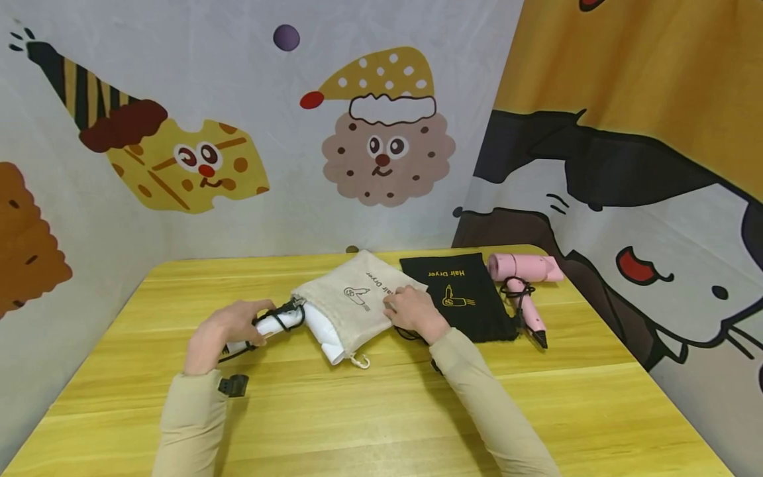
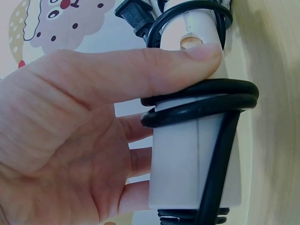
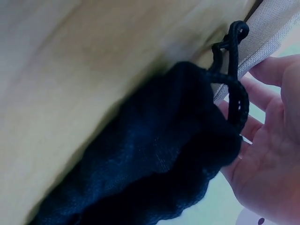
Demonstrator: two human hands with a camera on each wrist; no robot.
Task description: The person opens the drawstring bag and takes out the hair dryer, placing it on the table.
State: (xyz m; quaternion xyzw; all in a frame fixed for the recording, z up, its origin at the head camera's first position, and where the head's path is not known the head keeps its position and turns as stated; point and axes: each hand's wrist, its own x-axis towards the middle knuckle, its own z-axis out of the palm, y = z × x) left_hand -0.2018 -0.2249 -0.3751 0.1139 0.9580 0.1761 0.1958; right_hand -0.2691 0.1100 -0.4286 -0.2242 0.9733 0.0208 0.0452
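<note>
My left hand (image 1: 229,328) grips the handle of a white hair dryer (image 2: 197,159), with a black cord wound around it. The thumb lies across the handle near a small gold-toned button, the fingers behind it. The dryer's head is mostly inside a beige drawstring pouch (image 1: 352,298) printed "Hair Dryer"; its white end (image 1: 332,351) shows at the pouch's mouth. At the pouch's right end, my right hand (image 1: 417,311) holds the fabric, with the thumb at its edge in the right wrist view. The black power plug (image 2: 136,16) shows by the handle in the left wrist view.
A black drawstring pouch (image 1: 477,318) printed "Hair Dryer" lies flat just right of the beige one, its black cord loop (image 3: 236,79) near my right hand. Beyond it rests a pink hair dryer (image 1: 521,268) with its cord wrapped round the handle. All lie on a wooden table (image 1: 334,424).
</note>
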